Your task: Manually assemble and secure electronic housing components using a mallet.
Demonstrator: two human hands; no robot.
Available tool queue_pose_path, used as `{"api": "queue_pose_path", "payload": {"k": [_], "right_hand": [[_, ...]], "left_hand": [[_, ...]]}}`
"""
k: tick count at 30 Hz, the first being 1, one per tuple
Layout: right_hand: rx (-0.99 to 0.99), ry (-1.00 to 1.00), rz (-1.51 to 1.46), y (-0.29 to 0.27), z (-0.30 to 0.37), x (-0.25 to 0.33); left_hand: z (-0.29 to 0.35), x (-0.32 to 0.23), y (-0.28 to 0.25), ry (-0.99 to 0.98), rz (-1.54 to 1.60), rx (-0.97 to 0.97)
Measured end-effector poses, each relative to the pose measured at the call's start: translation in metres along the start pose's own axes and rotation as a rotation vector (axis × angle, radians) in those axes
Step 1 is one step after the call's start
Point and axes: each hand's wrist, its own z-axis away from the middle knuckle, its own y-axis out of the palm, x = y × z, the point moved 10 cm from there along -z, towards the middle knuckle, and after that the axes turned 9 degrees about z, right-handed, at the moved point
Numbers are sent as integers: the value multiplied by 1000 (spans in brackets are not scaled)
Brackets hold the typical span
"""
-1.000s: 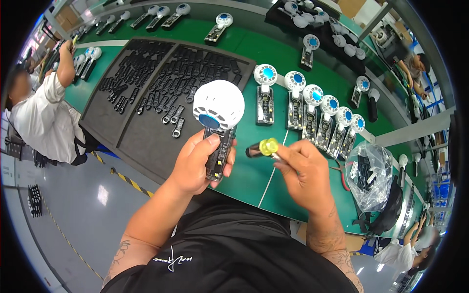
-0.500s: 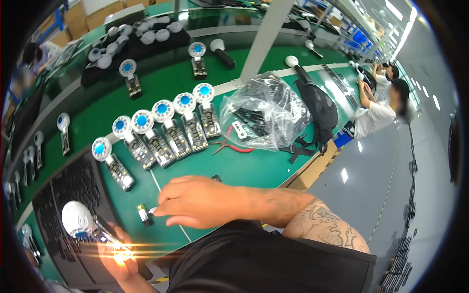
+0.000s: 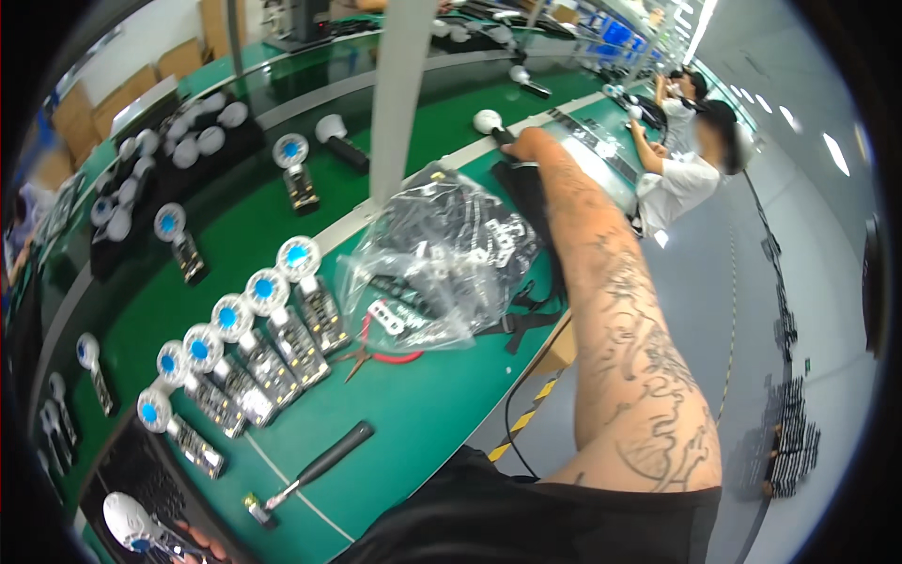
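Here, right hand reaches far across worktop, fingers seemingly closing on a fan: light, rigid plastic, best gripped at handle. Left hand clamps another fan.

Green workbench. On it: row of six small fan units with white heads and blue centres, lying side by side; red-handled pliers just beside them; clear plastic bag of dark parts; small hammer near front edge.

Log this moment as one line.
right hand: reaching far right, at white fan head | left hand: holding white fan | hammer: on mat
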Motion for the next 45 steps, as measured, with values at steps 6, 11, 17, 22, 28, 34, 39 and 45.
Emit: {"api": "queue_pose_path", "payload": {"k": [6, 11, 17, 22, 28, 34, 39, 45], "right_hand": [[376, 51, -229, 54, -68, -29], [-247, 77, -446, 55, -46, -21], [-77, -626, -1987, 13, 71, -9], [93, -1034, -2151, 10, 180, 22], [267, -1105, -2232, 38, 250, 53], [216, -1047, -1806, 75, 302, 104], [509, -1093, -1825, 107, 335, 133], [577, -1004, -1740, 130, 354, 139]], "left_hand": [[-25, -15, -32, -83, -218, -179], [-54, -19, -10, -147, -254, -160], [-99, -13, 18, -224, -270, -113], [-111, -12, 41, -215, -293, -108], [-83, -29, 22, 141, -309, -656], [-127, -33, 57, 28, -472, -620], [-172, -29, 59, -123, -533, -683], [-260, 6, 34, -330, -759, -603]]}}
